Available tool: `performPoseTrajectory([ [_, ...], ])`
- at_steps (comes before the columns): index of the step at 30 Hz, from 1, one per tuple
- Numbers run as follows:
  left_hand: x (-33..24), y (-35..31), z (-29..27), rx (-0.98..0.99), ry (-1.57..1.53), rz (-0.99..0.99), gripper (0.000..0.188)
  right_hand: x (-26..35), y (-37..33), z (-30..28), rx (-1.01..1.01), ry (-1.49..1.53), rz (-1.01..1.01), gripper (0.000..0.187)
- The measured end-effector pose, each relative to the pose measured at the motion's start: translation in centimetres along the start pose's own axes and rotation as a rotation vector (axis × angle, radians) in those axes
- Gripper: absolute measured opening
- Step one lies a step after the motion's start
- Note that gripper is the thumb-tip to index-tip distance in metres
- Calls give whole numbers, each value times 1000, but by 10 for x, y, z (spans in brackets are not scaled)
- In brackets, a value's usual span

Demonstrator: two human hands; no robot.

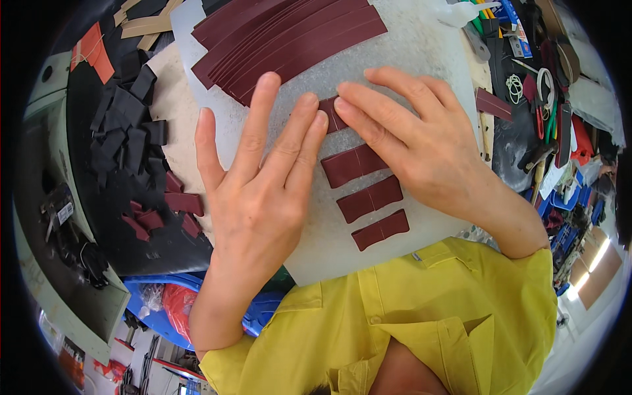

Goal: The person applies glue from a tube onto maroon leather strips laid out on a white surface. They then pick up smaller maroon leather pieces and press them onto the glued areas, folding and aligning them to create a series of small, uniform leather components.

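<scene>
A folded maroon strip (334, 116), leather-like with a line across its middle, lies under my fingertips on a pale translucent sheet. The fingertips of my left hand (260, 191) touch its left end; the other fingers are stretched and spread. Across from it, my right hand (424, 141) rests its fingertips on the right end, fingers extended. Both thumbs are hidden. Below, in a column toward me, lie three similar folded maroon pieces: the upper one (352, 166) partly under my right hand, a middle one (370, 199) and a lower one (380, 230).
A fanned stack of long maroon strips (296, 43) lies at the far side of the sheet (421, 49). Black folded pieces (125, 108) are heaped at left, near small maroon pieces (184, 203). A white bottle (457, 13) stands far right, beside tools and cords (543, 99).
</scene>
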State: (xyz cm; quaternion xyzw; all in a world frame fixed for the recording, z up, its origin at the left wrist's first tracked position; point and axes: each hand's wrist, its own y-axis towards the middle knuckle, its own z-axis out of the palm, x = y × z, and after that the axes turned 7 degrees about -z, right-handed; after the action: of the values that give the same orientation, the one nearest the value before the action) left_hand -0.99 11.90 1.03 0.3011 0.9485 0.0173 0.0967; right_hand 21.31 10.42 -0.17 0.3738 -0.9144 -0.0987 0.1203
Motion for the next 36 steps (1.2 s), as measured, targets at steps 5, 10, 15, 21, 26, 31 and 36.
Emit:
performPoseTrajectory([
  [5,2,7,-6,59,-5,50,34,-1,1,3,-11,31,4,43],
  [10,-7,7,-1,-19,-7,12,28,1,6,3,-20,63,4,40],
  [15,-7,15,-7,-165,29,-31,21,-8,14,-3,-44,79,-37,27],
  [21,-1,-10,4,-293,-407,-234,21,-3,-23,-8,-267,280,211,46],
  [26,-10,0,16,-399,-510,-131,26,2,-34,-11,-280,192,145,37],
  [31,-24,3,-1,-200,-298,-76,27,10,-38,-16,-261,199,167,27],
  [36,-35,-16,2,-192,-349,-104,34,8,-25,-7,-324,73,201,26],
])
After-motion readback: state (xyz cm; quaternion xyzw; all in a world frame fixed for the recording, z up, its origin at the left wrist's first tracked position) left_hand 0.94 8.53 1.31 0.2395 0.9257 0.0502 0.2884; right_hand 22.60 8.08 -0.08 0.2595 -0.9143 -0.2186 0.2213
